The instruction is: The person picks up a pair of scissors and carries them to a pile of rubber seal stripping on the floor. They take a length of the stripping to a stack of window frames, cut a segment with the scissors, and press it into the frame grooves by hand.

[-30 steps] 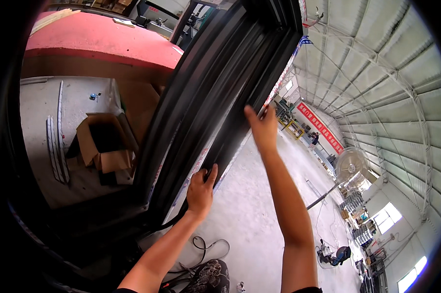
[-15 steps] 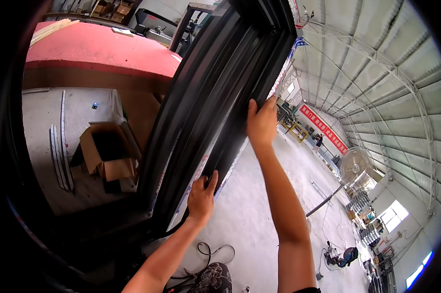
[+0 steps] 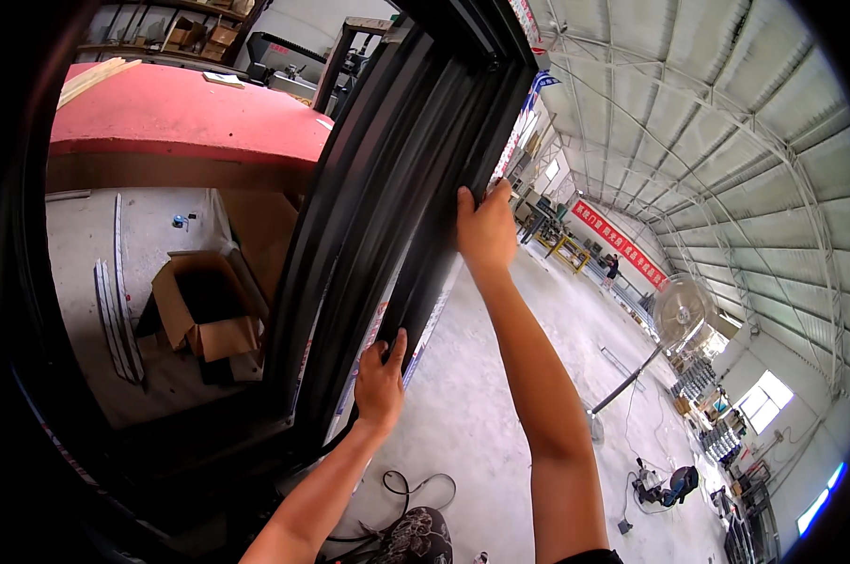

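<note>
A large black window frame (image 3: 350, 197) with several deep grooved profiles stands upright in front of me and fills the left half of the view. My right hand (image 3: 489, 226) grips its outer right edge, thumb on the near face and fingers wrapped behind. Lower down on the same side, my left hand (image 3: 381, 385) is closed around the edge, with its thumb pressed against the black profile. The fingers behind the edge are partly hidden. Strips of printed protective film (image 3: 432, 324) show along the frame's outer side.
Through the frame's opening I see a red-topped table (image 3: 190, 108), an open cardboard box (image 3: 209, 301) and long pale strips (image 3: 115, 320) on the floor. A pedestal fan (image 3: 681, 310) and a dark power tool (image 3: 668, 484) stand right. A black cable (image 3: 416, 489) loops near my knee.
The frame and both hands have shifted slightly left in the view, my right hand more than the left. Both hands keep their hold on the edge.
</note>
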`<action>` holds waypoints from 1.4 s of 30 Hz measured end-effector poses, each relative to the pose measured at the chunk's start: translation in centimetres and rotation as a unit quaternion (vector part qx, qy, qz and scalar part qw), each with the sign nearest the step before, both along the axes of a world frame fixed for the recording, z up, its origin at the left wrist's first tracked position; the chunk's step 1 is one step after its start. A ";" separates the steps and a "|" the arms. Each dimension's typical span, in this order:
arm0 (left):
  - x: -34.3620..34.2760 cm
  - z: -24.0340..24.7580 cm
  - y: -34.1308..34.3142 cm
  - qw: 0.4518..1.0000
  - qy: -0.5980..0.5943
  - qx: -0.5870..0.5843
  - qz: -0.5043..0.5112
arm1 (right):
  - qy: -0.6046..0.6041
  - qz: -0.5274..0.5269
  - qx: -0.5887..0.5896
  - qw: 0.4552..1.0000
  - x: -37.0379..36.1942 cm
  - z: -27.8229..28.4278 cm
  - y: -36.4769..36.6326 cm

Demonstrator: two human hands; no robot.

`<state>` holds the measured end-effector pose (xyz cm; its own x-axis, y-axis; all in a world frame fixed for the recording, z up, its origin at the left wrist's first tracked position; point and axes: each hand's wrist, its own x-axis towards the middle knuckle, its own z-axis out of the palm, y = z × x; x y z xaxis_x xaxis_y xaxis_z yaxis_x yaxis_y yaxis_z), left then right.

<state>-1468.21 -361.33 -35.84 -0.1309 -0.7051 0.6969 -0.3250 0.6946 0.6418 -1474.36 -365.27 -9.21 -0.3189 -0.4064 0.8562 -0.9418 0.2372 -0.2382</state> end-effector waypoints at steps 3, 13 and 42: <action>-0.3 0.0 0.1 1.000 0.009 0.001 0.005 | -0.006 -0.029 0.006 1.000 0.5 0.0 -0.2; 0.0 -0.4 -0.4 0.999 -0.010 -0.037 0.024 | -0.045 0.048 -0.061 0.996 -0.9 4.2 -1.7; 0.4 -8.1 0.5 0.990 0.111 0.019 -0.086 | 0.046 0.103 -0.158 0.981 -2.9 -10.6 -2.3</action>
<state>-1467.77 -360.79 -43.92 -0.0978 -0.7123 0.6950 -0.0509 0.7010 0.7113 -1477.30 -367.58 -19.82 -0.1734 -0.1643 0.9710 -0.9829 -0.0326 -0.1810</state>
